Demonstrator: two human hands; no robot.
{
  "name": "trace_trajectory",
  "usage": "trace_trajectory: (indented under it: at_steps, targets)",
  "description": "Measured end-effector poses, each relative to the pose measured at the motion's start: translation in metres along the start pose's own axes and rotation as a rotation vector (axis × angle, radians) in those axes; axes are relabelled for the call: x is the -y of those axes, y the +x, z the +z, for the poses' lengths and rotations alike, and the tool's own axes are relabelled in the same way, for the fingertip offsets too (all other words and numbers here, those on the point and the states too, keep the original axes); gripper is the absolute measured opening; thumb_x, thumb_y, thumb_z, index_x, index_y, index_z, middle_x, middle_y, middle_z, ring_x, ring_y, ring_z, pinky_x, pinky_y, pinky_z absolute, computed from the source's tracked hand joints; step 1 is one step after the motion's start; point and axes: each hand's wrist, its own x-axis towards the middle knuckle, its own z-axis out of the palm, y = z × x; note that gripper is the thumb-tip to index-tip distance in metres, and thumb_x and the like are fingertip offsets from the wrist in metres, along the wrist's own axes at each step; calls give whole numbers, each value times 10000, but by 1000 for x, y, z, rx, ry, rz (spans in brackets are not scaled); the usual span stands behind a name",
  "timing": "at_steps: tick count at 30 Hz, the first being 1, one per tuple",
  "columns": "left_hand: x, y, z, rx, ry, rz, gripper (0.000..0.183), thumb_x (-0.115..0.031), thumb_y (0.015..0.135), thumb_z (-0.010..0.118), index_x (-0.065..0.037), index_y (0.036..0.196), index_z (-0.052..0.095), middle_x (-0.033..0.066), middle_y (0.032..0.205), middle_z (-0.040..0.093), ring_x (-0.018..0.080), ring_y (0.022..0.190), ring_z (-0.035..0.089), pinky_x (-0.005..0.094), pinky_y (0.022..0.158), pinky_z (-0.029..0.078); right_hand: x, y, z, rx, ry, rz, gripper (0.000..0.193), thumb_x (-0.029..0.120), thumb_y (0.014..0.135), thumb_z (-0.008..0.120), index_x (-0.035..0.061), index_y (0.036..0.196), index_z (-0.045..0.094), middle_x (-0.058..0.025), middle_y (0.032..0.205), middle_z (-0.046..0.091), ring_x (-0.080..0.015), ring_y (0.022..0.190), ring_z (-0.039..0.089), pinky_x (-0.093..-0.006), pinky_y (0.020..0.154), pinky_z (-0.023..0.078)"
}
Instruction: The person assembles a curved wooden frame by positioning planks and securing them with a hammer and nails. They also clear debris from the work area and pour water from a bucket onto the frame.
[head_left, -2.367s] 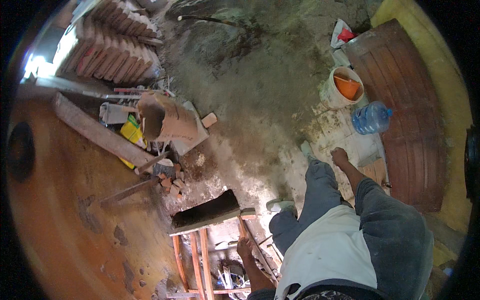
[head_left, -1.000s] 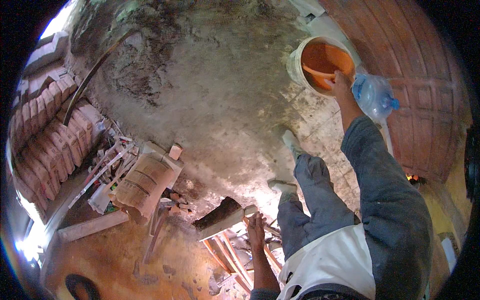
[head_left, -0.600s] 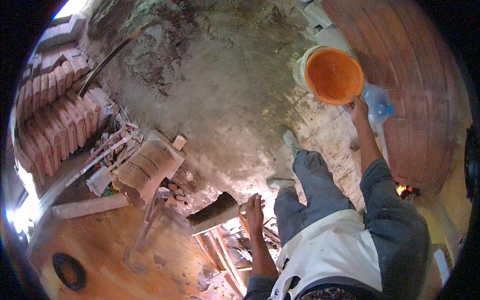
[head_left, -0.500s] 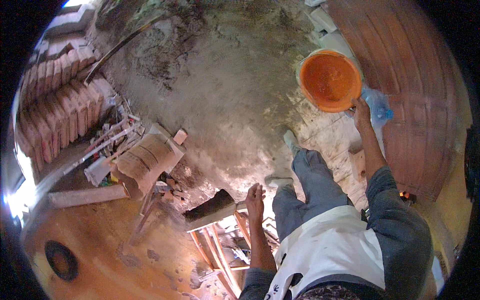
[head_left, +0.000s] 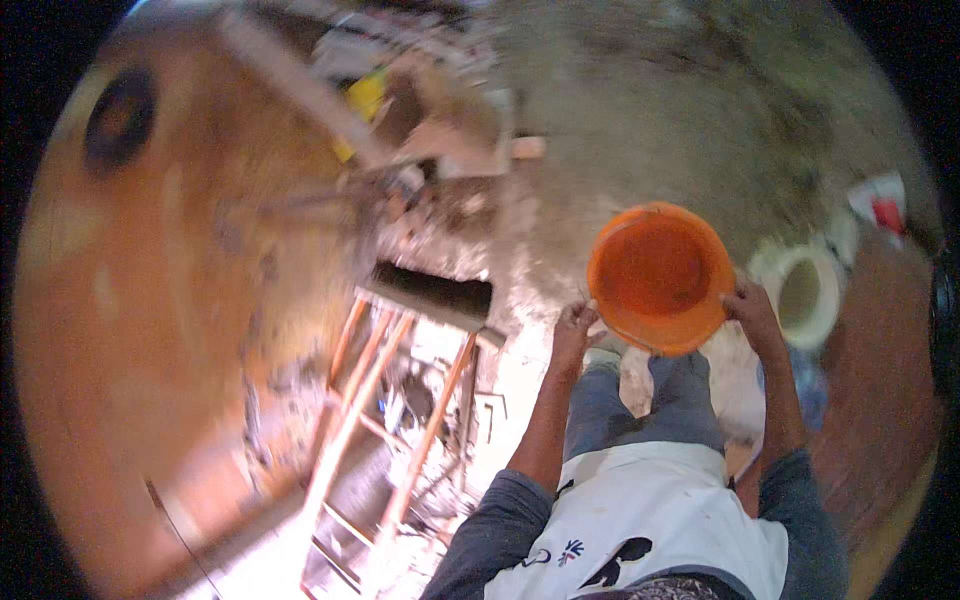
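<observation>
An orange basin (head_left: 660, 278), round and wide-rimmed, is held in front of my body above my legs, its inside facing up. My right hand (head_left: 758, 315) grips its rim on the right side. At the lower left of the rim, my left hand (head_left: 575, 335) has its thumb and fingers closed on the edge. To the right of the basin stands a whitish bucket (head_left: 808, 297) with its mouth uncovered. A clear bluish plastic bottle (head_left: 808, 385) lies near the bucket, partly behind my right forearm and blurred.
On the left stands a wooden stepladder (head_left: 400, 400) with a dark-topped block or trough (head_left: 435, 292) on its top. Rubble and a torn paper sack (head_left: 450, 120) lie beyond it. A brownish panel (head_left: 880, 400) is at right, a dark ring (head_left: 120, 118) at far left.
My right hand has lifted the orange basin off the whitish bucket and brought it in front of me. My left hand has taken hold of its rim. The view has swung left.
</observation>
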Motion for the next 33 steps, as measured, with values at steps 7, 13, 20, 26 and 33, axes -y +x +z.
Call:
trace_trajectory:
  at_steps: [7,13,20,26,33]
  targets:
    - [47,-105,-179,-202,-240,-8,286,-188,938,699,-10,1154,637,92,1038,682,226,947,687,421,842,608,75,26,189,306,-238,45,336,262,913,674,-1,1121,694,-51,899,664,-169,794,596,-344,738,496]
    - [142,-164,-270,-426,-630,74,321,-114,904,684,49,1175,630,127,1030,698,243,812,717,398,687,617,68,22,395,187,-962,-623,348,314,978,640,26,1174,659,-122,999,675,-244,937,658,-389,852,517]
    - [181,-232,-338,-710,-884,237,213,-43,889,631,49,1077,674,120,949,718,218,763,721,360,661,636,4,-24,625,949,-441,69,379,363,1072,475,39,1214,610,-162,1025,643,-334,927,649,-463,844,531]
    - [187,-245,-382,-941,-1038,333,299,-47,889,656,52,1170,635,139,1045,719,253,852,737,406,747,649,-64,-10,748,847,-1150,159,434,364,1013,567,11,1264,579,-196,1046,667,-329,878,660,-457,815,544]
    - [154,-216,-442,-1089,-1225,312,298,-68,867,664,39,1145,651,129,1024,711,235,844,719,389,736,615,-99,28,880,613,-246,861,347,292,1033,561,-5,1204,608,-151,1039,679,-336,805,692,-517,811,585]
